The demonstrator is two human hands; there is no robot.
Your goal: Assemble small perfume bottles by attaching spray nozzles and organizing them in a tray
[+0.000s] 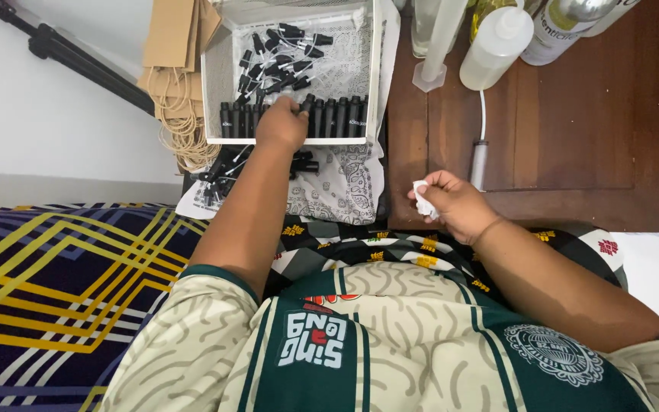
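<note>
My left hand (282,124) reaches into a white mesh basket (215,84) and closes its fingers on one of the small black bottles (329,116) standing in a row along the basket's near wall. Loose black spray caps (280,53) lie further back in the basket. My right hand (451,202) rests at the near edge of a dark wooden table (589,137), fingers curled around a small white piece (422,200), possibly a wipe or label.
More black caps (219,172) lie on a patterned cloth (337,187) below the basket. Clear plastic bottles (497,46) and a funnel-like tube (436,53) stand at the table's back. Brown paper bags (177,46) lean left of the basket. A striped blanket (55,282) covers the left.
</note>
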